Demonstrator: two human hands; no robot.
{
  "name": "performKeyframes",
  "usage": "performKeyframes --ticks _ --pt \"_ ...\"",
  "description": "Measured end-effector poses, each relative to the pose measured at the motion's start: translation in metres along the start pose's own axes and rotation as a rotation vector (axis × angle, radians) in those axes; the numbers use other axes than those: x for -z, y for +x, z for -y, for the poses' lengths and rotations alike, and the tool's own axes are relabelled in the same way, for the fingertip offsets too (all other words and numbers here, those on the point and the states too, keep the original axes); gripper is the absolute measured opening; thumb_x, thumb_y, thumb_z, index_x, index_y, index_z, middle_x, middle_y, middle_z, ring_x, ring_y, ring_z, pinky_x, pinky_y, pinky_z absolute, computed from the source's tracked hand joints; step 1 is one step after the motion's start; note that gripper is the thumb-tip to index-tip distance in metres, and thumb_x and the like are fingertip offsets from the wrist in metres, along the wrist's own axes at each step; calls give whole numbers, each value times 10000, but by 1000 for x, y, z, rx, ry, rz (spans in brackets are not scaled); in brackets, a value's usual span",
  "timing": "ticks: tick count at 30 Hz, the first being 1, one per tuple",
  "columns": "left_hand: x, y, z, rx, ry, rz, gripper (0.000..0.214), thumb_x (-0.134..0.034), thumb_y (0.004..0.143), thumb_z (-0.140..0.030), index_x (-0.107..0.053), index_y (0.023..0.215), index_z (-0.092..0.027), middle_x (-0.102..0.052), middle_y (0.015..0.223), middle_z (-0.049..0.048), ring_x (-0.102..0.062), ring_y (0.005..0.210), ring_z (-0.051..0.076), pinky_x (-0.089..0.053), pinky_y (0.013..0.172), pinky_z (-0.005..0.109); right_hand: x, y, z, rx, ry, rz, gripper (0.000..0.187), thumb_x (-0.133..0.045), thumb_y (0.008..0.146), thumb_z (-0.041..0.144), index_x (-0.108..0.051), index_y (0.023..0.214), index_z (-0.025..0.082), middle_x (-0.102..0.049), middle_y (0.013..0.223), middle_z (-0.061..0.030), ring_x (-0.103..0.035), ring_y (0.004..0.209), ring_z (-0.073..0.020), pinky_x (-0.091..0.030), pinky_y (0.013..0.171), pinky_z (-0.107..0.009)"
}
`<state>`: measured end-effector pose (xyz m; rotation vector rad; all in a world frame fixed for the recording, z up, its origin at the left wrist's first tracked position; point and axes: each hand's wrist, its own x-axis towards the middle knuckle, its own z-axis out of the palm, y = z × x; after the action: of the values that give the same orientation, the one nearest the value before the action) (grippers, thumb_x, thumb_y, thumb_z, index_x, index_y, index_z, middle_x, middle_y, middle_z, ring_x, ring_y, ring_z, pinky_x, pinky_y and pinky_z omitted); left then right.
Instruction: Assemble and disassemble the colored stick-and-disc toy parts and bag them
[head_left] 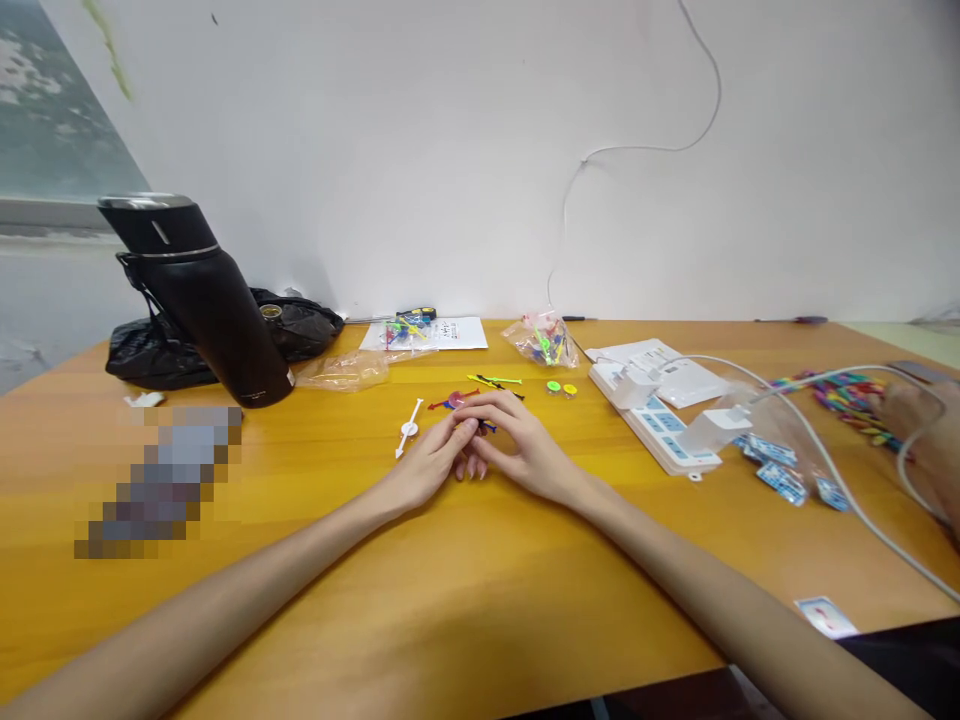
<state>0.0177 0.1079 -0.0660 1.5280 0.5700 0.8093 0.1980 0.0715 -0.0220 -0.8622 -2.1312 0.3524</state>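
My left hand (429, 466) and my right hand (531, 452) meet above the middle of the table, fingers curled and fingertips touching. Whatever they pinch is hidden behind the fingers. Just beyond them lies a red arrow spinner (455, 399). Part of a blue arrow (489, 427) shows between the fingers of my right hand; whether it is held or lying behind, I cannot tell. A white arrow spinner (409, 429) rests left of my hands. Yellow-green and black arrows (495, 382) lie behind them. A green disc (553, 387) and a yellow disc (570, 391) sit to the right.
A black bottle (217, 310) stands at the left by a black bag (307, 328). Bags of coloured pieces (546, 342) lie near the wall. At right are a power strip (660, 430), white cables (817, 450), blue packets (780, 480) and another person's hand (926, 430).
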Motion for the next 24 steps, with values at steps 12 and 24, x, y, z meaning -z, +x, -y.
performKeyframes --ticks 12,24 --pt "-3 2 -10 11 -3 19 543 -311 1036 -603 -571 861 -160 -637 735 39 -556 605 130 -449 586 256 -3 -1 -14 -261 332 -222 236 -762 886 330 -652 1073 235 -677 1045 -43 -634 963 -191 -522 910 -355" --pt "-3 0 -10 10 -19 43 412 -355 1047 -537 -530 1112 -169 -640 754 17 -542 601 124 -436 591 250 23 4 -40 -562 662 -411 190 -620 902 402 -610 992 234 -672 981 -25 -628 852 -160 -522 789 -291"
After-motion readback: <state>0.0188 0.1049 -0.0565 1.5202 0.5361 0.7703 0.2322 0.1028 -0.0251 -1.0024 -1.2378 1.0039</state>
